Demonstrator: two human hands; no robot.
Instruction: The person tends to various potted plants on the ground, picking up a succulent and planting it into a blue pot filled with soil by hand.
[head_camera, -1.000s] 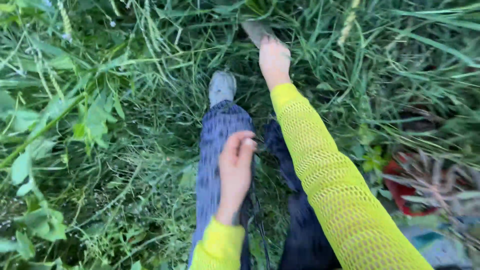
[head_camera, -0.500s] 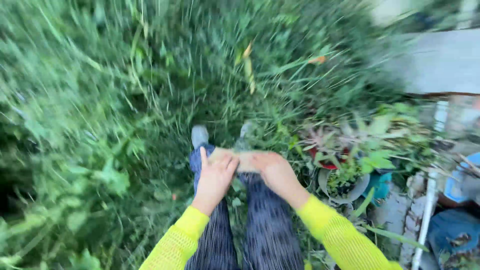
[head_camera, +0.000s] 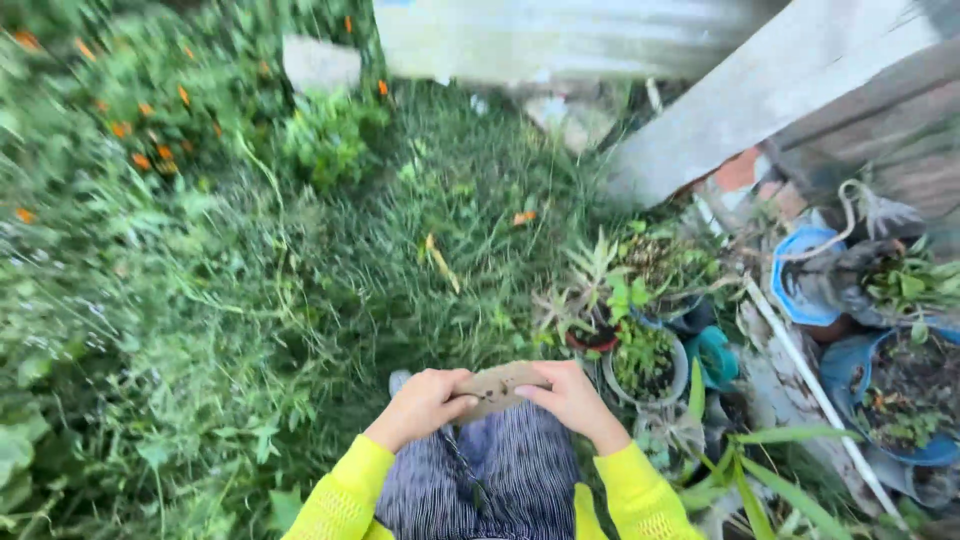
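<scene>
Flat brown object (head_camera: 497, 385) ends hidden under both hands; grass left blurred.

Grass (head_camera: 250, 260) left, potted plants (head_camera: 645, 360) right of hands.

Both arms wear bright yellow open-mesh knit sleeves (head_camera: 345, 495) that end at the wrists, leaving the left hand (head_camera: 420, 405) and right hand (head_camera: 575, 398) bare. Below them hang loose trousers (head_camera: 500, 470) in dark blue with fine pale vertical stripes.
</scene>
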